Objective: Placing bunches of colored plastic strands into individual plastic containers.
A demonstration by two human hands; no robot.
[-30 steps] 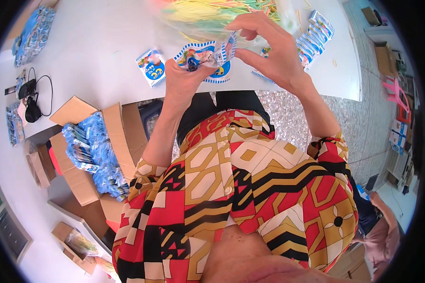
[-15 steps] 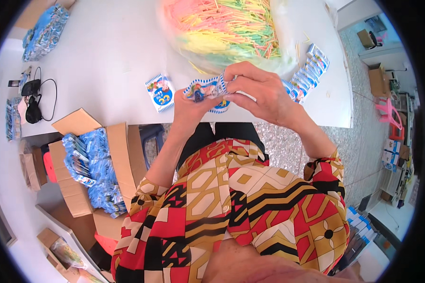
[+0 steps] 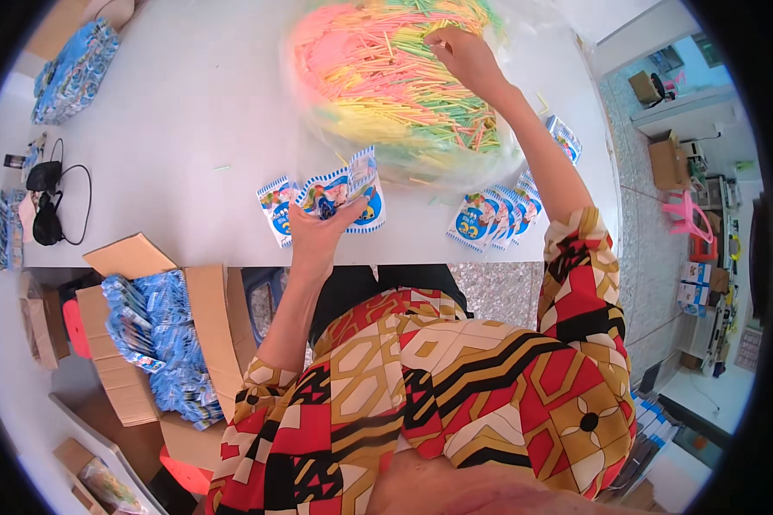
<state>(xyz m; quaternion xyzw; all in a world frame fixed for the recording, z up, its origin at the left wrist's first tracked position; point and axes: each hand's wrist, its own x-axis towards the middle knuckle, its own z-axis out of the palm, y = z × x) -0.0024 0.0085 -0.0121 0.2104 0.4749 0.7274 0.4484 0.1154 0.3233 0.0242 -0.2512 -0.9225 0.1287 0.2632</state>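
Note:
My left hand (image 3: 314, 242) grips a small blue-and-white packet (image 3: 325, 190) near the front of the table, thumb across its face. Another packet (image 3: 369, 206) shows just behind the thumb, and one more packet (image 3: 275, 204) lies to the left of the hand. Farther off, my right hand (image 3: 471, 62) is over a heap of thin pink, yellow and green sticks (image 3: 386, 77) in a large clear plastic bag (image 3: 313, 107). Its fingers are curled together at the sticks; whatever they hold is too small to make out.
Overlapping packets (image 3: 496, 215) lie on the white table (image 3: 189, 206) at right. An open cardboard box (image 3: 210, 300) of blue packets stands below the table's left edge. A packet stack (image 3: 76, 73) and a black corded device (image 3: 46, 219) are at far left.
My right hand has left the packet and reached forward to the sticks. My left hand keeps its hold on the packet, now slightly left and nearer to me in view.

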